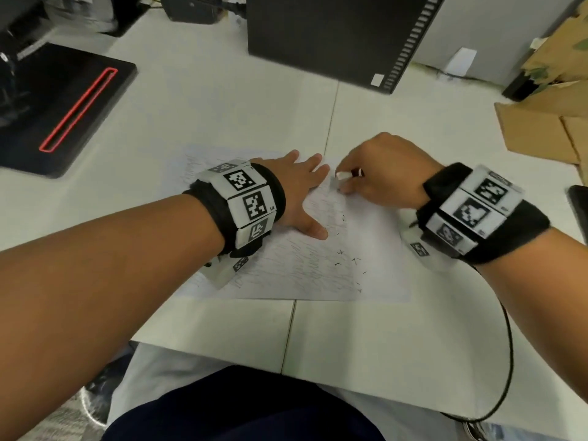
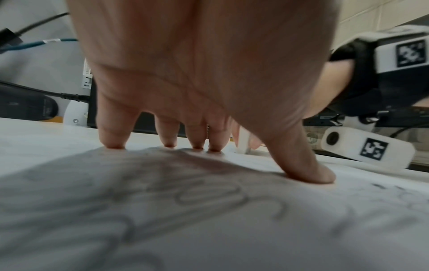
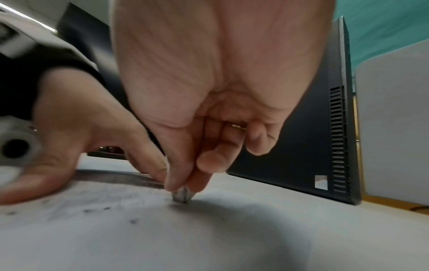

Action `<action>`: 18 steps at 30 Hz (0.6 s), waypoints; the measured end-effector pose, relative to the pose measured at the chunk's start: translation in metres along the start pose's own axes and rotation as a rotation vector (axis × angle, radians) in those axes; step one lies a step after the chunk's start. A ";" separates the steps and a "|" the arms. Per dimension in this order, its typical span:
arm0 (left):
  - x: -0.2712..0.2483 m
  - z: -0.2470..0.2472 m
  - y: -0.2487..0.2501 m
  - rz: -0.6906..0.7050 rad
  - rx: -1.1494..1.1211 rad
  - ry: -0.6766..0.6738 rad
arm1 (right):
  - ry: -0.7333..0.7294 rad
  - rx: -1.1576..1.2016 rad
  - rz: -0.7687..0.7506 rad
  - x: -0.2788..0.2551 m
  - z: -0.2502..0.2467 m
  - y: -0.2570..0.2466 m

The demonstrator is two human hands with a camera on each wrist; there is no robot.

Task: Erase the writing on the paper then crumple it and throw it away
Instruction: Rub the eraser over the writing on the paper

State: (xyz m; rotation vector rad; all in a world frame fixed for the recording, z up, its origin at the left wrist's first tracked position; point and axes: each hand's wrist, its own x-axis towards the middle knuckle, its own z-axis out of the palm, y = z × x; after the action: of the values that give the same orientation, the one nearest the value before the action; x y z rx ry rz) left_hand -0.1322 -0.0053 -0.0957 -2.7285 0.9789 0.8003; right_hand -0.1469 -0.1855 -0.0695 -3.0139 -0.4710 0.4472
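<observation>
the right hand [image 1: 378,173] pinches a small white eraser [image 1: 343,176] between thumb and fingertips, its tip pressed on a white sheet of paper [image 1: 305,268] covered in faint pencil writing. the left hand [image 1: 299,192] lies flat with fingers spread, pressing the sheet onto the white table [image 1: 366,338]. dark eraser crumbs [image 1: 350,262] dot the paper. a black computer tower [image 1: 334,36] stands behind.

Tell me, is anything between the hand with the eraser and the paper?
Nothing visible. The right hand pinches the small white eraser directly against the pencil-scribbled white paper sheet.
</observation>
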 end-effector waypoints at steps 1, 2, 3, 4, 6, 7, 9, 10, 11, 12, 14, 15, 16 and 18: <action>0.000 0.000 0.001 -0.001 -0.002 -0.002 | -0.018 0.001 -0.018 -0.004 0.001 0.000; 0.001 0.000 0.001 -0.001 0.000 -0.002 | -0.030 0.005 -0.025 -0.006 0.000 0.000; 0.001 -0.001 0.002 -0.001 0.006 0.001 | -0.032 0.012 -0.019 -0.005 -0.002 0.000; 0.001 -0.001 0.002 0.001 0.011 0.003 | -0.020 0.020 -0.001 -0.001 -0.004 0.002; 0.001 -0.001 0.001 0.003 0.010 0.005 | 0.031 0.032 0.050 0.013 -0.010 0.004; 0.001 -0.002 0.002 0.004 0.009 0.005 | 0.056 0.034 0.065 0.019 -0.013 0.005; 0.000 -0.002 0.002 0.004 0.005 0.006 | 0.068 0.017 0.069 0.025 -0.014 0.004; 0.000 -0.001 0.001 0.003 0.000 0.004 | 0.061 -0.002 0.059 0.024 -0.013 0.003; 0.000 -0.001 0.001 0.002 -0.006 0.000 | 0.048 -0.016 0.042 0.020 -0.010 0.001; 0.000 -0.001 0.001 0.001 -0.009 -0.003 | 0.034 -0.015 0.025 0.013 -0.008 -0.001; 0.001 -0.001 0.000 -0.002 -0.011 -0.006 | -0.009 0.011 -0.001 -0.003 -0.002 -0.003; 0.001 -0.001 0.000 -0.002 -0.011 -0.007 | -0.033 0.023 -0.014 -0.010 0.000 -0.002; 0.002 -0.002 0.001 -0.001 -0.008 -0.008 | -0.052 0.033 -0.020 -0.015 0.002 -0.002; 0.005 -0.003 0.002 0.006 0.007 -0.015 | -0.064 0.047 -0.011 -0.017 0.000 0.001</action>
State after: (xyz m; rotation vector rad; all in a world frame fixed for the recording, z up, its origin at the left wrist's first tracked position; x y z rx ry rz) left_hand -0.1291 -0.0100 -0.0958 -2.7106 0.9853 0.8157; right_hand -0.1619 -0.1913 -0.0654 -2.9583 -0.4739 0.5477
